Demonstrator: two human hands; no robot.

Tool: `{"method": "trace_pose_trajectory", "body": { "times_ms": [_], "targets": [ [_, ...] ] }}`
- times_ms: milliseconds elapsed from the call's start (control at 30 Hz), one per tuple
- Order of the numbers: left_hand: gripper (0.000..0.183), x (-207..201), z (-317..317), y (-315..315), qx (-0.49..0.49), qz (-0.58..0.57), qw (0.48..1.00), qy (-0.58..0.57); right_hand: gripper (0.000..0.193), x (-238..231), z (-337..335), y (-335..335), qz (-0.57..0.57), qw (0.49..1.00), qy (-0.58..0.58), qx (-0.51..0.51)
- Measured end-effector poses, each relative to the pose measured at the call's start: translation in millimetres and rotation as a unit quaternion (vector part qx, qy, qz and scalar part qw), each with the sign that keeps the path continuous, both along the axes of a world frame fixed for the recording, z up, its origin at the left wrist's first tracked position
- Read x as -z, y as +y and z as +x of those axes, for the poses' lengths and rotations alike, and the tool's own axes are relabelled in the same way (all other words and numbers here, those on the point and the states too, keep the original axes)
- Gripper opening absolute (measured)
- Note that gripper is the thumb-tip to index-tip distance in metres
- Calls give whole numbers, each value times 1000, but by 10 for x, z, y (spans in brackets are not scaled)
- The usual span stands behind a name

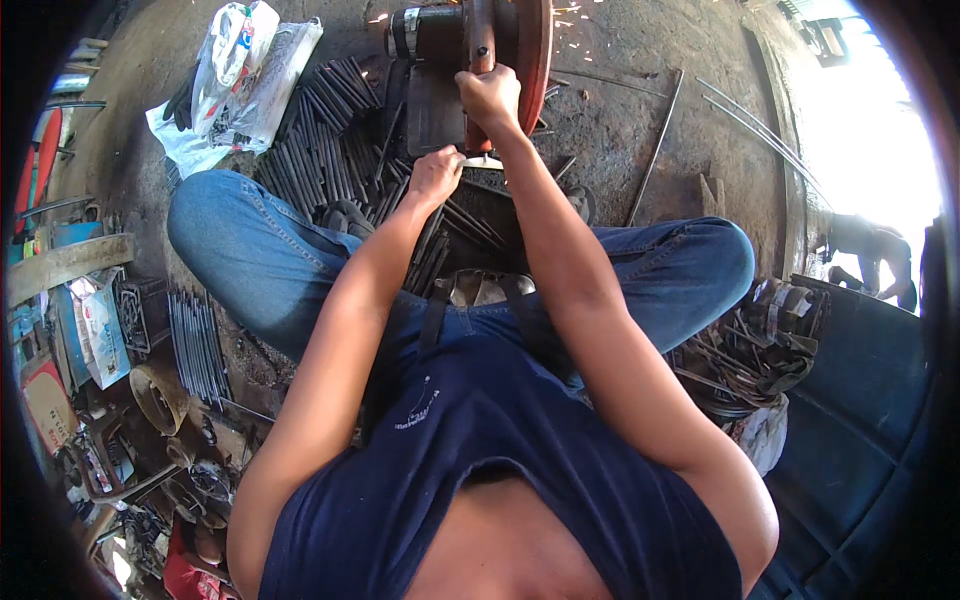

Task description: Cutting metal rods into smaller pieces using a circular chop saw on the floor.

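Saw (538, 60), twelve o'clock, seemingly mid-cut; right hand (491, 97) clasps handle (478, 137); left hand (437, 175), grip unclear; rods (320, 150) heaped; longer rods (655, 148) likely uncut.

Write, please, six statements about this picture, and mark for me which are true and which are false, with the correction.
1. The right hand grips a reddish-brown bar. True.
2. The left hand is bare, close to a pale strip. True.
3. Water sprays at the upper edge of the picture. False: those are orange sparks.
4. White plastic bags lie to the left of both hands. True.
5. Cardboard boxes are heaped between the bags and the left hand. False: the heap is dark rods.
6. The person wears red shorts. False: the person wears blue jeans.
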State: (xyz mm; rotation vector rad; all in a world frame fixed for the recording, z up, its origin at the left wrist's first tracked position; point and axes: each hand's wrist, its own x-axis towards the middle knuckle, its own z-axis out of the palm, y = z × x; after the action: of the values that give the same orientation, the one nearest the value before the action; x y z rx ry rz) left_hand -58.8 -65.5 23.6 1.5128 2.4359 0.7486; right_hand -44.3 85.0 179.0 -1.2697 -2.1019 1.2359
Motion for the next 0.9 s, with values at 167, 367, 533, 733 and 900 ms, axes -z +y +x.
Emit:
{"method": "trace_pose_trajectory", "body": {
  "times_ms": [167, 367, 533, 733, 900],
  "targets": [
    [10, 22, -25, 37, 0, 17, 1000, -2, 38, -57, 17, -2, -2, 1000, 21, -8],
    [10, 5, -23, 28, -8, -13, 1000, 6, 40, -74, 35, -32, -8, 1000, 28, -1],
    [10, -16, -13, 14, -8, -10, 1000, 6, 40, -53, 14, -11, 3, 1000, 18, -8],
    [13, -40, -28, 20, -8, -3, 1000, 2, 38, -20, 5, -2, 14, 1000, 19, -8],
    [15, -59, -34, 22, 2, -19, 1000, -2, 39, -17, 23, -5, 1, 1000, 26, -14]
  ]
}}
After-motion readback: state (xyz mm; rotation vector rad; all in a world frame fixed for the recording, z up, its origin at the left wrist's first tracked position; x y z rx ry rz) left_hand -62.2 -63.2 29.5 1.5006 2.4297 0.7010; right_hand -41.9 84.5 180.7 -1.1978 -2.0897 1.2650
